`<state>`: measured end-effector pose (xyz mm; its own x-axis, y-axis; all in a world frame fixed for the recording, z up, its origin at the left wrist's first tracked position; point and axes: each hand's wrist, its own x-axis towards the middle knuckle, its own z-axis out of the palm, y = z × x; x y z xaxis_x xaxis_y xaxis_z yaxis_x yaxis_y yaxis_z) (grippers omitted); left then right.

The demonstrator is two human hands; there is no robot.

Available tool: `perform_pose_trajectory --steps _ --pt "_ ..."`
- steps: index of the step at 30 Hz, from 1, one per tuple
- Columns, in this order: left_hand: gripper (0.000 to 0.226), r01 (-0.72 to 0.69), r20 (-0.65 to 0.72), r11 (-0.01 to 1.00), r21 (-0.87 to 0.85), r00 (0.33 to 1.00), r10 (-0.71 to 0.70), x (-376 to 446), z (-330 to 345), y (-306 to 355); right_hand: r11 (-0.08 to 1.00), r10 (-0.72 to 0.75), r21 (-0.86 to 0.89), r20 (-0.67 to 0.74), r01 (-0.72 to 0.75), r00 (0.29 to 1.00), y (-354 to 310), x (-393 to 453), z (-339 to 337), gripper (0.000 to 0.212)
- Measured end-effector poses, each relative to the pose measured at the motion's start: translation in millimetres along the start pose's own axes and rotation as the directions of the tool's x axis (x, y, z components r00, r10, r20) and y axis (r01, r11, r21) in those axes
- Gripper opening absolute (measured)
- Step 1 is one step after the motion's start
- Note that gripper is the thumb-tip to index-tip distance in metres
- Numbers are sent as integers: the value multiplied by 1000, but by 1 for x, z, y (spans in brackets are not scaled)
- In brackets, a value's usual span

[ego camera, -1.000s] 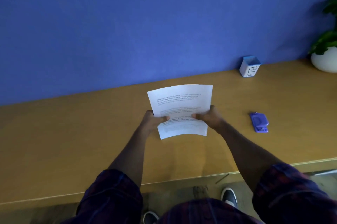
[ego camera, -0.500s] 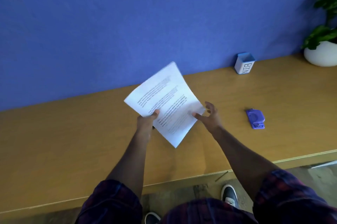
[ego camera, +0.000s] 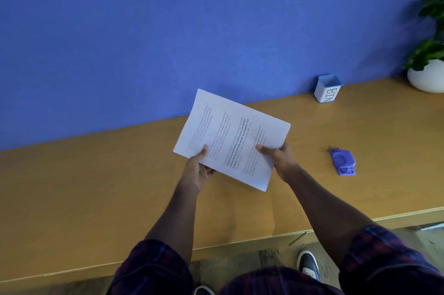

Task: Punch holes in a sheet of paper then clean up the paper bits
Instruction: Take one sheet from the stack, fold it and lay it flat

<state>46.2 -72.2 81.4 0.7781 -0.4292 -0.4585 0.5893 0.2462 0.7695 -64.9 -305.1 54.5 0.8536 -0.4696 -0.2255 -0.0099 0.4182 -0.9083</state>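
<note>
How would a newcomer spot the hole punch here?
Start at the long wooden counter under the blue wall. Go right of the printed white paper sheet held by both hands, past the right hand. The small flat purple plastic hole punch lies there alone, nearer than the upright white box lettered BIN.

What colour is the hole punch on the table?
Purple. The hole punch shows best in the head view, right of the paper.

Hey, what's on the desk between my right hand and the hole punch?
Nothing: in the head view, only bare wooden desk separates the right hand, holding the paper, from the purple hole punch.
</note>
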Motion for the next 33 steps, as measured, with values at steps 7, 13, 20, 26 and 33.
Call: perform_pose_trajectory --steps 7,13,20,26,33 --pt "34 -46 -49 997 66 998 50 11 -23 39 989 -38 -146 -25 34 999 -25 6 -28 25" --pt "26 -42 -26 826 562 997 68 15 -18 37 951 0 -308 36 11 999 -29 4 -33 17" --pt "22 -99 -56 822 560 986 156 15 -26 23 944 -30 -326 91 58 995 -24 -4 -34 19" --pt "20 -44 -83 756 653 988 129 13 -41 3 854 23 -520 37 -1 999 -2 -8 -39 29" --pt "22 -68 -54 716 694 988 146 17 -37 11 815 32 -580 54 5 998 -3 -4 -43 35"
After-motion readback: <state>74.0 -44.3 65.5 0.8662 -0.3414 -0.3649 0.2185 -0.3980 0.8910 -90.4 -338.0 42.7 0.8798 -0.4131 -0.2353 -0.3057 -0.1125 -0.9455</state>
